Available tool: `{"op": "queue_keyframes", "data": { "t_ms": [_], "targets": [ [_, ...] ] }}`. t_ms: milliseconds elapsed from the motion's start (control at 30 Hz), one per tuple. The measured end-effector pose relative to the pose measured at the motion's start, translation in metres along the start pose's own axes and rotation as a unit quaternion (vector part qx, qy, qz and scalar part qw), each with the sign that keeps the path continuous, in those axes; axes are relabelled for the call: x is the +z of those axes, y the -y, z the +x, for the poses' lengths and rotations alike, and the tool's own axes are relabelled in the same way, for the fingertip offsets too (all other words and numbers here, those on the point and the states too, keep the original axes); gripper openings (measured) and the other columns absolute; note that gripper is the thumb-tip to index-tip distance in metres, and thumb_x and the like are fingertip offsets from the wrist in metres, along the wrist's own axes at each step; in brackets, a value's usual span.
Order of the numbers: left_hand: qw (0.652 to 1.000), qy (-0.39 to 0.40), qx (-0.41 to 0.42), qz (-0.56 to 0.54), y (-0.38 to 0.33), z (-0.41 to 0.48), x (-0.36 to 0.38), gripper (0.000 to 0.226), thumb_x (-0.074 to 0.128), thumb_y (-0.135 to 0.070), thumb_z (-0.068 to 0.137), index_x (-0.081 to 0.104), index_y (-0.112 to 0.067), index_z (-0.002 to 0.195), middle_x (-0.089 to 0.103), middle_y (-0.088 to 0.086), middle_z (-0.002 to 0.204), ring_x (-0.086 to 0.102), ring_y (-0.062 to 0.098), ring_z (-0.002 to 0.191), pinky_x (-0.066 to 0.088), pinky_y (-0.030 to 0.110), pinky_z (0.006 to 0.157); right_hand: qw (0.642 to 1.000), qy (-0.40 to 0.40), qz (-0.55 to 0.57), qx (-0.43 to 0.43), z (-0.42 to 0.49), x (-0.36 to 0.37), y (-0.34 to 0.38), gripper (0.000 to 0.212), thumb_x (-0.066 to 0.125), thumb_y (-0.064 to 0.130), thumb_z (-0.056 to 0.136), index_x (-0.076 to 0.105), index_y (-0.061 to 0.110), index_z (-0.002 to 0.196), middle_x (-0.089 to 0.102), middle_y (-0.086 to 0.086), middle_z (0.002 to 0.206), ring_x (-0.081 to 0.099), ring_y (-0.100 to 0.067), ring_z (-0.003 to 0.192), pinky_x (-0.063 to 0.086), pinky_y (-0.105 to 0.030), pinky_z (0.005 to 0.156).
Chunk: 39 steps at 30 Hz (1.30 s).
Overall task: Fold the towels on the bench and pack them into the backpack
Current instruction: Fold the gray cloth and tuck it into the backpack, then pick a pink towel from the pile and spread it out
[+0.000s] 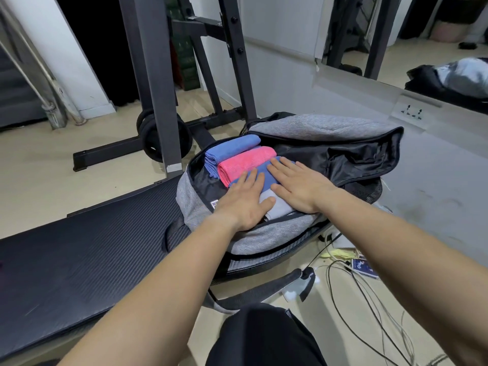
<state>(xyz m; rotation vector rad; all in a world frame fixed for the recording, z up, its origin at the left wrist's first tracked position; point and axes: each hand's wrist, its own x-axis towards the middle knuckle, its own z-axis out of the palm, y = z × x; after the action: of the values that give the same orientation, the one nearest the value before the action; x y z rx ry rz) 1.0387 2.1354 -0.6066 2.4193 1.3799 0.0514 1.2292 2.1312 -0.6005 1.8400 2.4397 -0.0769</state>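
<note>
**Both hands pressed flat on the packed towels**

The left hand (244, 204) and right hand (299, 187) lie side by side, palms down and fingers straight, gripping nothing. They rest on a folded blue towel (265, 178) and a grey towel (278, 208) inside the open grey backpack (266, 237). The left thumb touches the grey towel.

Just beyond the fingertips a folded pink towel (245, 162) lies against the blue one, and past it a second blue towel (232, 146) sits at the far end of the compartment. The backpack's flap is thrown back to the right, showing black lining (361, 157).

The backpack lies at the right end of the black padded bench (79, 247). Behind stands a dark metal rack (158, 75) with weight plates (161, 140) at its foot. Loose cables (369, 299) trail over the floor to the right, and a wall socket (410, 112) sits below a mirror (422, 35).
</note>
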Motion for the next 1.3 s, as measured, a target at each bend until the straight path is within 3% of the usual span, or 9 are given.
{"op": "queue_keyframes", "data": {
  "t_ms": [100,233,400,500,600,700,867,1033,1300],
  "targets": [
    [1.0,-0.01,-0.004,0.003,-0.001,0.002,0.01,0.07,0.027,-0.051,0.104,0.0,-0.019,0.16,-0.012,0.001,0.167,-0.013,0.019,0.153,-0.002,0.041,0.123,1.0,-0.012,0.003,-0.008,0.005,0.008,-0.005,0.066,0.011,0.051,0.104,0.0,0.019,0.161,-0.008,0.003,0.168,-0.01,-0.012,0.154,-0.001,-0.034,0.124],
    [0.999,-0.03,-0.014,-0.007,-0.003,0.001,0.022,0.069,0.025,-0.052,0.104,-0.001,-0.02,0.16,-0.015,-0.001,0.166,-0.016,0.017,0.152,-0.007,0.038,0.122,1.0,-0.024,0.011,-0.01,0.001,0.014,-0.004,0.088,-0.01,0.061,0.084,0.0,0.019,0.16,-0.009,0.003,0.168,-0.01,-0.012,0.154,-0.001,-0.034,0.124],
    [1.0,0.002,-0.02,-0.007,-0.005,0.0,0.006,0.07,0.031,-0.052,0.103,0.003,-0.021,0.16,-0.01,-0.002,0.167,-0.012,0.017,0.153,-0.001,0.041,0.124,1.0,0.025,-0.016,0.006,0.003,0.002,-0.001,0.063,0.011,0.048,0.105,-0.004,0.021,0.16,-0.013,0.003,0.167,-0.012,-0.012,0.153,-0.001,-0.037,0.125],
    [0.999,-0.01,-0.024,-0.019,-0.006,-0.007,-0.015,0.07,0.041,-0.054,0.099,0.018,-0.023,0.158,0.01,-0.002,0.167,0.009,0.016,0.153,0.016,0.042,0.123,0.998,0.05,-0.027,0.02,0.001,-0.018,0.009,0.063,0.014,0.047,0.105,-0.001,0.021,0.161,-0.007,0.003,0.168,-0.007,-0.014,0.154,0.001,-0.04,0.125],
    [0.997,-0.074,-0.026,-0.03,-0.001,-0.033,-0.034,0.064,0.046,-0.054,0.098,0.034,-0.025,0.153,0.042,-0.001,0.154,0.039,0.021,0.141,0.036,0.041,0.111,1.0,0.011,0.009,0.02,-0.008,-0.043,0.029,0.061,0.019,0.044,0.106,0.008,0.019,0.161,0.004,0.0,0.169,0.001,-0.016,0.155,0.006,-0.042,0.125],
    [0.994,-0.101,-0.05,-0.017,0.015,-0.072,-0.052,0.061,0.047,-0.054,0.096,0.038,-0.027,0.15,0.047,-0.001,0.15,0.044,0.023,0.137,0.041,0.042,0.107,0.999,-0.018,0.036,0.004,-0.014,-0.066,0.059,0.061,0.027,0.044,0.106,0.017,0.016,0.16,0.014,-0.004,0.168,0.012,-0.019,0.154,0.016,-0.043,0.123],
    [0.984,-0.116,-0.131,-0.001,0.071,-0.152,-0.081,0.061,0.045,-0.055,0.093,0.039,-0.031,0.149,0.045,-0.001,0.152,0.045,0.024,0.136,0.041,0.043,0.107,0.997,-0.021,0.071,-0.025,-0.014,-0.089,0.137,0.052,0.037,0.041,0.104,0.038,0.011,0.146,0.04,-0.01,0.152,0.045,-0.033,0.132,0.041,-0.043,0.101],
    [0.965,-0.127,-0.23,0.007,0.138,-0.253,-0.101,0.061,0.045,-0.054,0.097,0.039,-0.025,0.15,0.045,0.001,0.153,0.044,0.024,0.138,0.039,0.042,0.11,0.991,-0.02,0.069,-0.111,-0.008,-0.099,0.251,0.059,0.037,0.043,0.104,0.029,0.014,0.154,0.032,-0.01,0.158,0.038,-0.034,0.139,0.038,-0.048,0.109],
    [0.924,-0.162,-0.348,-0.003,0.244,-0.41,-0.099,0.058,0.051,-0.043,0.096,0.043,-0.019,0.148,0.043,0.003,0.154,0.043,0.025,0.138,0.041,0.044,0.108,0.97,0.021,0.063,-0.233,0.01,-0.09,0.439,0.06,0.033,0.048,0.104,0.024,0.021,0.157,0.032,-0.004,0.159,0.039,-0.03,0.14,0.039,-0.049,0.109]
  ]
}}
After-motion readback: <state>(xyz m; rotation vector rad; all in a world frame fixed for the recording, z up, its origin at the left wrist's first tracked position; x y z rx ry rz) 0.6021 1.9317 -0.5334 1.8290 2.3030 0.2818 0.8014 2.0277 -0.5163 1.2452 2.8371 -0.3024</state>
